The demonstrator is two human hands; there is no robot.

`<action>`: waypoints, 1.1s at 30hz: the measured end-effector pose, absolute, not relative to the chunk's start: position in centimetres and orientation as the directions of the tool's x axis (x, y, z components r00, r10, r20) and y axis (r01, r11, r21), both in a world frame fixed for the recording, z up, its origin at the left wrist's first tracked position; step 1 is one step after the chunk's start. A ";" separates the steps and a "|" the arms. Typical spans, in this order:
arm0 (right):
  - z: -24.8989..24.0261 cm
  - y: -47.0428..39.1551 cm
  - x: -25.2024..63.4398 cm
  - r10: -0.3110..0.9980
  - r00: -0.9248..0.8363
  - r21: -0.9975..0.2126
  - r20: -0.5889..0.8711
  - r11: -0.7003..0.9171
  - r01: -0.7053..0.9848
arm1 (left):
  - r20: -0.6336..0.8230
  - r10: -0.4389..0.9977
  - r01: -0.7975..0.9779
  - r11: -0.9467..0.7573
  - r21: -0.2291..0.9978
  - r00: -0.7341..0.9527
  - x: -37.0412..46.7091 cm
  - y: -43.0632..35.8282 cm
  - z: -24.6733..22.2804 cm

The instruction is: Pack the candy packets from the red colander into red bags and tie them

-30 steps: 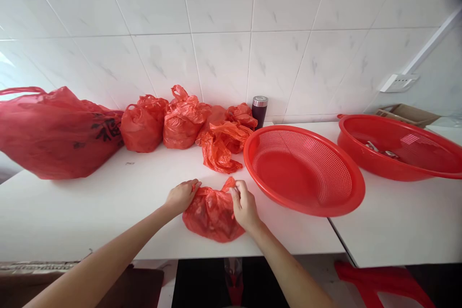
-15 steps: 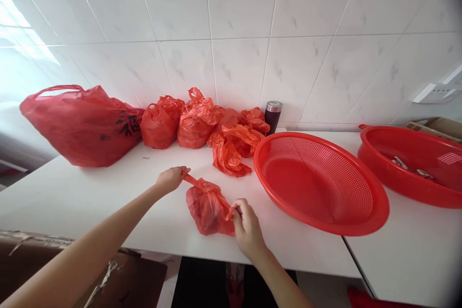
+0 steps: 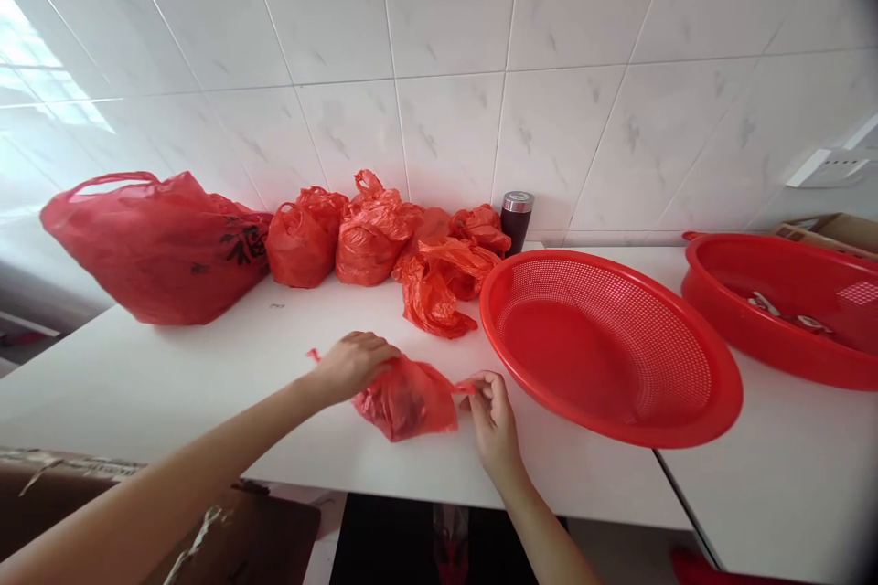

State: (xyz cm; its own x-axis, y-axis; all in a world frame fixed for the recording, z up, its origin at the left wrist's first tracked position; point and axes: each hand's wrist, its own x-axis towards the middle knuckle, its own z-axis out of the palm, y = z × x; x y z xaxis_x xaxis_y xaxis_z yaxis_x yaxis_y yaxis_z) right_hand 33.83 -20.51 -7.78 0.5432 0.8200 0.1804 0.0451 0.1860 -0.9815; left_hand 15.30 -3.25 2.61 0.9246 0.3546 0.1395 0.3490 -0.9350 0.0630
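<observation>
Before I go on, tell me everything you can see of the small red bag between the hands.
The small red bag looks like thin, crinkled, see-through plastic, with darker lumps inside that I cannot identify. It lies low on the white table, left of the nearer red basket and apart from it. The left hand covers its upper left part; a thin red tip, apparently a handle, pokes out beyond. The right hand's fingers pinch a narrow, drawn-out end. Whether it is knotted is unclear.
</observation>
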 end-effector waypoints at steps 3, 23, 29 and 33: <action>-7.8 -20.6 33.9 0.819 0.548 -0.984 0.170 0.175 0.043 | 0.245 0.544 0.534 -0.838 0.112 0.803 12.6 -1.2 4.0; -7.4 -20.7 33.5 0.887 0.435 -0.981 0.154 0.084 0.175 | 0.183 0.972 0.987 0.133 0.088 -0.148 -7.0 4.0 5.7; -7.4 -20.5 33.3 0.880 0.432 -0.973 0.198 0.124 0.195 | 0.204 0.942 0.924 -0.311 0.222 0.268 2.5 2.5 6.1; -6.9 -21.2 32.7 0.883 0.416 -0.965 0.217 0.129 0.229 | 0.070 0.844 0.783 -0.521 0.341 0.531 11.6 1.2 5.8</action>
